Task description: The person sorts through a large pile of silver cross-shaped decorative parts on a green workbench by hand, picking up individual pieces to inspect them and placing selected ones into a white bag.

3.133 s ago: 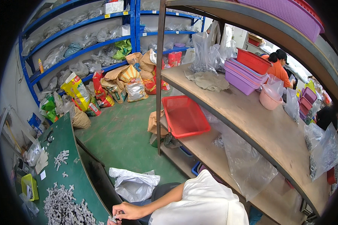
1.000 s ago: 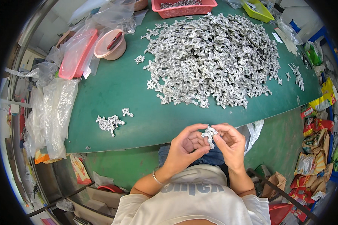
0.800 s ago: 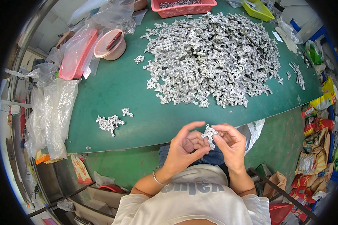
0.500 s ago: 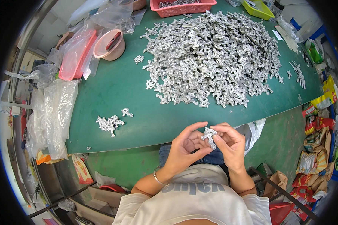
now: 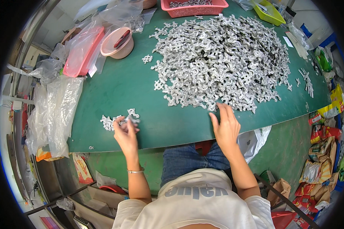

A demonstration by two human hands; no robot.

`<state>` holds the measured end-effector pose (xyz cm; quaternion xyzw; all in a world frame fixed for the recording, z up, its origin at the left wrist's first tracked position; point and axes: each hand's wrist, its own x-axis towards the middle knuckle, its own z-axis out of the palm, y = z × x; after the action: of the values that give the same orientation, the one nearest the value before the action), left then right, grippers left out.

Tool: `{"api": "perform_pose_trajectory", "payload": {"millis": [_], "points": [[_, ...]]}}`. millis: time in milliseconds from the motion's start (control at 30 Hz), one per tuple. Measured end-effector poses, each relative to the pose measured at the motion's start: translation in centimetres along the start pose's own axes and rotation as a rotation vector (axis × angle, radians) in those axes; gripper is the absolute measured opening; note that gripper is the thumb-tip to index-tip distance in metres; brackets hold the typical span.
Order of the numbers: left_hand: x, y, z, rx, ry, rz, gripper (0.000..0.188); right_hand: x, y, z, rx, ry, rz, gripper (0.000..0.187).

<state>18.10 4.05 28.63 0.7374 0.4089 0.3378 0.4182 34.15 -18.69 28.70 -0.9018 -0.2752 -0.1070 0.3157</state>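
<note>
A big heap of small silvery metal parts [image 5: 221, 61] covers the middle of a green table [image 5: 141, 87]. A small cluster of the same parts [image 5: 110, 120] lies near the table's front left. My left hand [image 5: 126, 131] is at that cluster, fingertips pinching one small metal part [image 5: 127, 120] just above it. My right hand [image 5: 225, 126] reaches with spread fingers to the near edge of the big heap and holds nothing.
At the back stand a pink bowl [image 5: 117, 42], a red tray under clear plastic [image 5: 80, 51], a red basket of parts [image 5: 193, 7] and a yellow-green tray [image 5: 270, 12]. Clear plastic bags [image 5: 57, 110] hang off the left edge. Sacks and packets [image 5: 321, 152] sit on the floor at right.
Both hands were together at my lap working one metal part. Now they are apart: the left went to the small cluster with the part, the right went out to the big heap.
</note>
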Motion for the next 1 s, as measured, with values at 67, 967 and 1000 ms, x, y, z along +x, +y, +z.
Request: {"api": "perform_pose_trajectory", "payload": {"millis": [67,967,1000], "points": [[0.9,-0.8,-1.4,0.286,0.08,-0.019,0.02,0.2,-0.4,0.7,-0.053,-0.065,0.046,0.03],[-7.3,10.6,6.2,-0.72,-0.757,-0.014,0.024,-2.3,-2.3,-6.3,1.442,-0.338,0.375,0.035],[-7.3,10.6,6.2,-0.72,-0.756,-0.012,0.024,-2.3,-2.4,-6.4,1.448,-0.347,0.381,0.035]]}}
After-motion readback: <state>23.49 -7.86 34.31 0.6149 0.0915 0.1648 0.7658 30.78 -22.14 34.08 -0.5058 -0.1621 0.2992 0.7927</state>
